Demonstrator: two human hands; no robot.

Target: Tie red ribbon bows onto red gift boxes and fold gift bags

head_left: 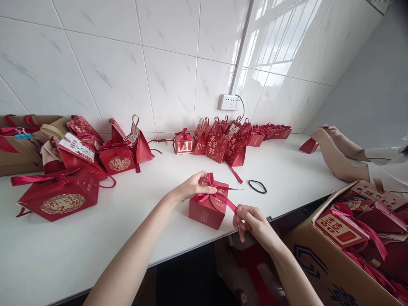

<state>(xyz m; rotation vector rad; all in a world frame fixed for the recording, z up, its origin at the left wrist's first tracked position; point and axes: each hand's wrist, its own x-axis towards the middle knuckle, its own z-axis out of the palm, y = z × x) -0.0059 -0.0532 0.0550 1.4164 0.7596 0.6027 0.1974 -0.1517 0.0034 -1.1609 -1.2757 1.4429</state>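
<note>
A red gift box (207,214) with gold print sits near the front edge of the white table, a dark red ribbon (230,205) tied in a bow on its top. My left hand (195,187) grips the bow, its thumb pressed across the knot and its other fingers partly hidden behind the loops. Between the thumb and forefinger of my right hand (251,221), one ribbon tail is pinched and drawn out toward the lower right. The other tail lies out to the right above it. Just right of the box is a black elastic band (257,186).
Red gift boxes (218,145) stand in rows along the tiled wall. More boxes (63,197) and a brown carton (19,155) are at left. An open cardboard box (306,250) full of red boxes stands at lower right. Another person's hands (328,131) hold a red box at far right.
</note>
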